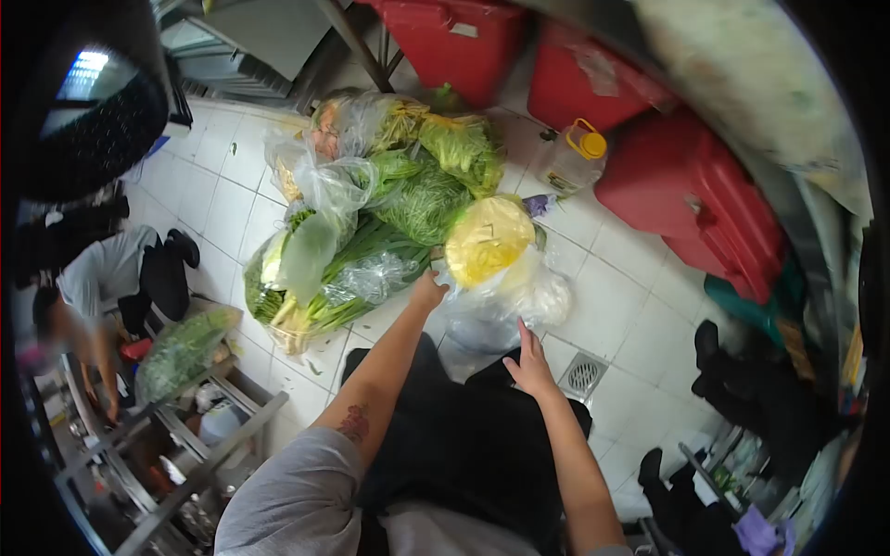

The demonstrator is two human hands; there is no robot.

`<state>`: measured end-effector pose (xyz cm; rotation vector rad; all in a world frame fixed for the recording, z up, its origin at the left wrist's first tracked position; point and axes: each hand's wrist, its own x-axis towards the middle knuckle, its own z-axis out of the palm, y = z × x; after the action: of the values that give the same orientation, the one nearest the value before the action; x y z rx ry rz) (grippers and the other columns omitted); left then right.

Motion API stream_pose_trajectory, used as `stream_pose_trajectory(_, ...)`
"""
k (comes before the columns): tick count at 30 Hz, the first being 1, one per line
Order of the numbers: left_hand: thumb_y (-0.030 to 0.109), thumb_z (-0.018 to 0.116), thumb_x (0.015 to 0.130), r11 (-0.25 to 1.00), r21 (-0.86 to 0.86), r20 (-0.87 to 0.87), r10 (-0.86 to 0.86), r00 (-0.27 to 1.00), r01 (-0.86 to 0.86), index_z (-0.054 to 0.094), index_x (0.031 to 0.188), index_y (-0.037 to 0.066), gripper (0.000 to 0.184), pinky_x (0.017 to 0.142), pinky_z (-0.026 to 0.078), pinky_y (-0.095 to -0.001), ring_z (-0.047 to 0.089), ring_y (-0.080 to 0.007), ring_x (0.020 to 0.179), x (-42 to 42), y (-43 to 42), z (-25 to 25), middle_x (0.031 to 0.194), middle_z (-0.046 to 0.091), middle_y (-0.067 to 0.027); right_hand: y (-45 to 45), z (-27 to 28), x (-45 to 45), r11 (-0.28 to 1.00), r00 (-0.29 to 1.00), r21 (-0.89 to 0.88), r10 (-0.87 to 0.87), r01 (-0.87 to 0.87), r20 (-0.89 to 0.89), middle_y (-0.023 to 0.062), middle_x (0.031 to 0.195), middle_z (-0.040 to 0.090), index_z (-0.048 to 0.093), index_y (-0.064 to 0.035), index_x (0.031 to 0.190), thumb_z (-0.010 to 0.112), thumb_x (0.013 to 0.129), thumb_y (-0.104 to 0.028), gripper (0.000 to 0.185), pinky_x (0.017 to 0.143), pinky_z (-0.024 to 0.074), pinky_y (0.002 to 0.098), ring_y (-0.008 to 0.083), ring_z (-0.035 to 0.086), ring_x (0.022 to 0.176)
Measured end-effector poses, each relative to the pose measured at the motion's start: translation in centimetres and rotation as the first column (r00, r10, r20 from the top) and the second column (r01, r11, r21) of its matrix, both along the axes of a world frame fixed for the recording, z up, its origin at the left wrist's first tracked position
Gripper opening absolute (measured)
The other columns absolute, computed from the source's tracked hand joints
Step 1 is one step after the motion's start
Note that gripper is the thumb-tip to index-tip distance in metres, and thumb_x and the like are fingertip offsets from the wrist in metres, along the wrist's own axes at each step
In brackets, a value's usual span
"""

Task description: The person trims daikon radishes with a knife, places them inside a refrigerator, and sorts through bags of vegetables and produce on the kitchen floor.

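I judge translucent plastic bag [542, 298], mid-frame, light, slippery; pinch gathered film. Right hand [530, 369] open; left hand [429, 291], can't tell.

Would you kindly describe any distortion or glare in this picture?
Head view: dark corners and fisheye bending, making the red bins appear tilted; head view: a glaring bright patch at upper left; head view: pale sheen on the clear plastic bag by the right hand.

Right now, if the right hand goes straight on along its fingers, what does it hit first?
Most likely the crumpled, clear plastic bag on the white tiles, directly ahead of the right hand. Depth is unclear from this one view; they may already be touching.
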<state>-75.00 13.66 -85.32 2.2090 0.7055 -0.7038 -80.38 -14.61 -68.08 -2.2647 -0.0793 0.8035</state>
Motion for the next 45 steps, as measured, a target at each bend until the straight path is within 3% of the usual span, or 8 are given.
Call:
stream_pose_trajectory(6, 0.037, 0.080, 0.069, 0.981, 0.104, 0.102, 0.154, 0.983, -0.164, 0.055, 0.121, -0.002, 0.069, 0.094, 0.046, -0.0411, 0.058, -0.0332, 0.109, 2.7, -1.3, -10.4, 0.115, 0.061, -0.0226, 4.9, -12.4, 11.1, 0.917, 0.876, -0.243, 0.380, -0.316, 0.296, 0.0200, 0.147, 0.029, 0.046, -0.0131, 0.136, 0.072, 0.073, -0.019, 0.068, 0.108, 0.0299, 0.0516, 0.0395, 0.032, 0.133)
stream_pose_trajectory(9, 0.035, 0.080, 0.071, 0.805, -0.509, 0.062, 0.388, 0.920, -0.305, 0.059, 0.117, -0.004, 0.065, 0.081, 0.051, -0.0345, 0.065, -0.0249, 0.094, 5.1, -0.8, -13.9, 0.107, 0.066, -0.0157, 6.7, -17.4, 12.9, 0.863, 0.772, -0.300, 0.501, -0.408, 0.391, 0.0212, 0.140, 0.043, 0.050, -0.0098, 0.131, 0.071, 0.074, -0.028, 0.063, 0.104, 0.0376, 0.0460, 0.0390, 0.041, 0.128)
stream_pose_trajectory(14, 0.030, 0.088, 0.065, 0.743, -0.520, 0.113, 0.549, 0.828, -0.421, 0.065, 0.105, -0.004, 0.057, 0.068, 0.053, -0.0296, 0.067, -0.0173, 0.078, 6.6, -2.2, -17.4, 0.097, 0.069, -0.0120, 5.8, -23.6, 8.1, 0.746, 0.768, -0.223, 0.545, -0.627, -0.336, 0.0200, 0.112, 0.064, 0.060, -0.0051, 0.117, 0.064, 0.077, -0.041, 0.053, 0.092, 0.0455, 0.0439, 0.0338, 0.059, 0.108)
stream_pose_trajectory(21, 0.032, 0.084, 0.066, 0.940, -0.305, 0.473, 0.289, 0.832, -0.153, 0.065, 0.094, -0.001, 0.047, 0.066, 0.051, -0.0328, 0.067, -0.0219, 0.068, 6.2, -4.8, -4.9, 0.079, 0.070, -0.0138, 0.7, -20.2, 2.7, 0.923, 0.935, -0.147, 0.354, -0.354, -0.031, 0.0140, 0.110, 0.064, 0.066, -0.0055, 0.105, 0.066, 0.077, -0.032, 0.039, 0.102, 0.0363, 0.0438, 0.0326, 0.052, 0.115)
stream_pose_trajectory(25, 0.022, 0.079, 0.072, 0.981, -0.192, 0.661, 0.154, 0.735, -0.033, 0.062, 0.085, 0.000, 0.030, 0.057, 0.046, -0.0334, 0.060, -0.0237, 0.057, 7.8, -7.6, 4.6, 0.070, 0.064, -0.0139, -1.1, -15.8, 3.9, 0.957, 0.783, 0.170, -0.290, 0.234, 0.550, 0.0119, 0.093, 0.063, 0.067, -0.0047, 0.095, 0.066, 0.079, -0.021, 0.023, 0.094, 0.0400, 0.0422, 0.0324, 0.055, 0.101)
stream_pose_trajectory(30, 0.006, 0.070, 0.075, 0.963, -0.109, 0.864, -0.030, 0.502, 0.245, 0.060, 0.073, 0.001, 0.011, 0.051, 0.041, -0.0338, 0.054, -0.0277, 0.053, 6.3, -8.4, 16.4, 0.062, 0.054, -0.0131, 0.0, -19.3, 5.1, 0.397, 0.606, 0.660, -0.788, 0.638, -0.112, 0.0056, 0.108, 0.063, 0.058, -0.0094, 0.120, 0.062, 0.089, -0.024, 0.035, 0.101, 0.0382, 0.0367, 0.0240, 0.055, 0.109)
stream_pose_trajectory(34, -0.005, 0.067, 0.067, 0.861, 0.001, 0.945, -0.167, 0.281, 0.509, 0.057, 0.064, 0.002, 0.013, 0.051, 0.042, -0.0286, 0.056, -0.0224, 0.055, 4.0, -10.0, 25.0, 0.062, 0.056, -0.0096, 2.1, -20.9, 6.0, -0.157, 0.559, 0.565, -0.083, 0.810, -0.825, 0.0071, 0.139, 0.048, 0.037, -0.0159, 0.142, 0.057, 0.093, -0.040, 0.059, 0.105, 0.0388, 0.0388, 0.0230, 0.044, 0.129)
stream_pose_trajectory(45, 0.001, 0.070, 0.077, 0.347, 0.066, 0.974, 0.182, -0.136, 0.936, 0.065, 0.106, 0.002, 0.030, 0.076, 0.050, -0.0309, 0.062, -0.0200, 0.088, 5.8, -14.4, 41.2, 0.095, 0.064, -0.0094, -15.1, 4.4, 1.8, 0.206, 0.418, 0.880, -0.909, 0.428, 0.010, 0.0085, 0.134, 0.049, 0.038, -0.0127, 0.140, 0.056, 0.093, -0.038, 0.057, 0.103, 0.0394, 0.0389, 0.0246, 0.046, 0.125)
